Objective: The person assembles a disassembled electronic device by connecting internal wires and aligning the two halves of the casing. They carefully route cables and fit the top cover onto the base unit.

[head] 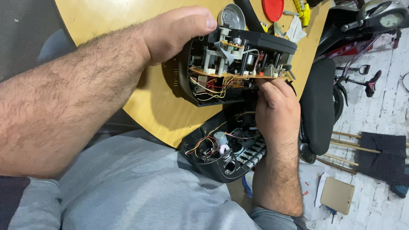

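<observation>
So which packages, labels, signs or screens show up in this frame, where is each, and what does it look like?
Cardboard box: on the floor at lower right, flat, plain brown, squarish.
Dial: on the scooter's handlebar at top right, rounded pale face under a clear cover; markings too small to tell.
No labels, signs or lit screens show on the opened device held by the left hand and right hand.

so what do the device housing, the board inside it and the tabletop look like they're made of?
Housing: looks like black moulded plastic, matte, with ribs and clips showing.
Board: tan, probably phenolic or similar laminate, with components and coloured wires on it.
Tabletop: yellowish wood or wood-look laminate, smooth with a slight sheen; grain streaks show.
The left hand and the right hand both grip the device.
</observation>
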